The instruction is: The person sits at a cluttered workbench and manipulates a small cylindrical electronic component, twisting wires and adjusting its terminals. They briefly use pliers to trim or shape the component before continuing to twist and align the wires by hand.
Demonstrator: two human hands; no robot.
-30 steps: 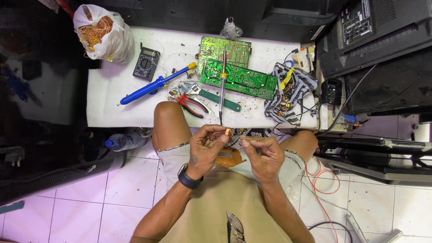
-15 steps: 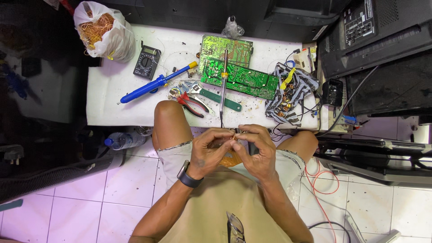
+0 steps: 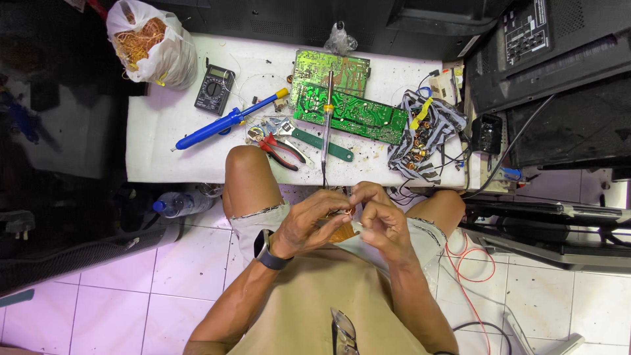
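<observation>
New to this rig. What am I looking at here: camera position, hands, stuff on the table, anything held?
There is one view, from a camera worn on the person's head, looking straight down. No robot: the left hand, with a dark watch on its wrist, and the right hand meet over the lap, pinching a small part too tiny to identify.

On the white table lie two green circuit boards, a soldering iron across them, a blue desoldering pump, red-handled pliers, a black multimeter, a bundle of cables and a bag of copper wire. A water bottle lies on the tiled floor.
</observation>
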